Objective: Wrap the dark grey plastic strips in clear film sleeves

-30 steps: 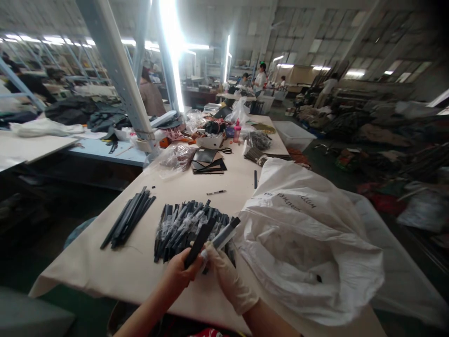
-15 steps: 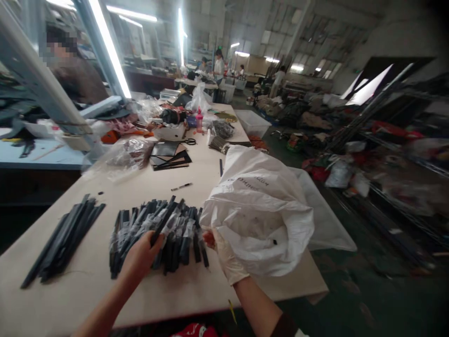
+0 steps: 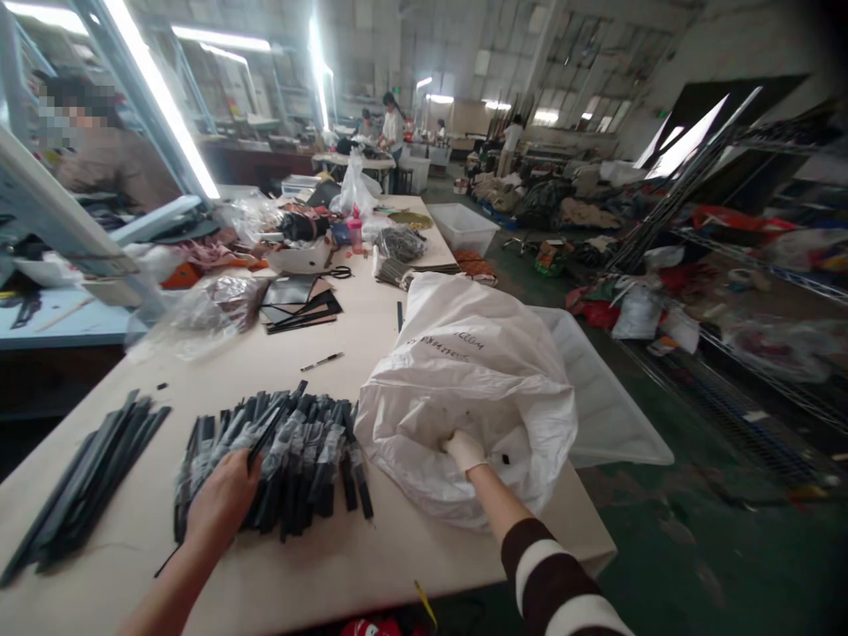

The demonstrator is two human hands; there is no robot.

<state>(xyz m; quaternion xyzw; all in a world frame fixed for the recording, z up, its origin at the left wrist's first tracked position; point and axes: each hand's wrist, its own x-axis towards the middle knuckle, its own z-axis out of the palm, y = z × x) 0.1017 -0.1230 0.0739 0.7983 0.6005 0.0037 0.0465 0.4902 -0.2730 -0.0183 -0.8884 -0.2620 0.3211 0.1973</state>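
My left hand [image 3: 225, 495] is closed around a thin dark strip [image 3: 268, 433]. It is held over a broad pile of dark strips [image 3: 311, 477], bundled with clear wrapping, on the table. My right hand [image 3: 465, 452], in a pale glove, reaches into the mouth of a white sack [image 3: 477, 371] with handwriting on it. Its fingers look curled together, and their tips are partly hidden, so what they hold does not show. A small black piece [image 3: 505, 459] lies on the sack's inner side. At far left rests a second pile of dark strips [image 3: 89, 490], unwrapped.
A pen [image 3: 321, 362], black flat sheets [image 3: 301, 305], scissors [image 3: 339, 272] and a clear plastic bag [image 3: 205, 309] lie farther back on the table [image 3: 265, 579]. A translucent bin [image 3: 616, 415] stands behind the sack. Shelving is on the right; people work in the background.
My right hand has moved from the sack's left edge into its mouth. My left hand has shifted left and slightly down in view, still gripping a strip. The whole view has swung a little rightward.
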